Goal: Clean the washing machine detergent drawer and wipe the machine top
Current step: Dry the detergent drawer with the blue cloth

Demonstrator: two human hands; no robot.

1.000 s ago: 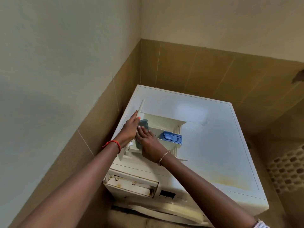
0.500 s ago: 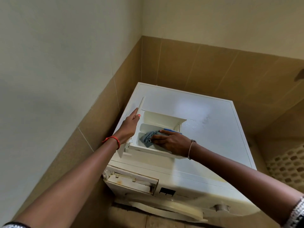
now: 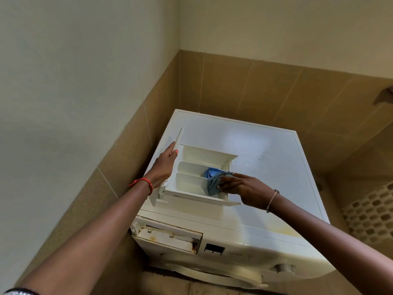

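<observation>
Drawer (image 3: 189,185) sits on the machine top (image 3: 265,150), its long axis running left to right between your hands. Your left hand (image 3: 164,165) grips the front panel at the left end, steadying it. Your right hand (image 3: 244,187) reaches in from the right, fingers low, pinching the cloth (image 3: 212,185) beside the blue insert (image 3: 210,172). The open compartments lie to its left.

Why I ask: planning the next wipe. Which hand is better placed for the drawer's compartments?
Right, probably: the right hand holds the cloth at the detergent drawer; the left hand steadies its front panel.
</observation>
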